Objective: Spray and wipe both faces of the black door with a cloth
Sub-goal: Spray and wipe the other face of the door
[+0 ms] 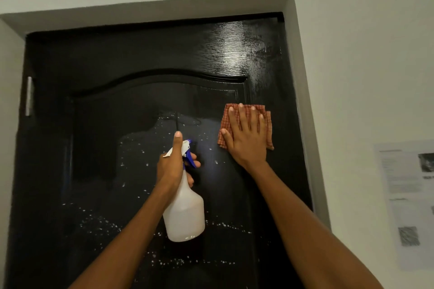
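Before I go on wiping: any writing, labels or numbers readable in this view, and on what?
None can be read.
Paper sheet on the wall right of the black door: printed lines and dark pictures, all too blurred to read.
Spray bottle in the left hand: no label visible.
Checked cloth under the right hand: no text.

Dim room; glare streaks the door's (234, 54) upper right (wide-angle edges bend, blur).

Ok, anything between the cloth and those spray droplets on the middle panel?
Nothing on the door itself. The left hand holds the bottle in front of the droplets, left of the cloth under the right hand.
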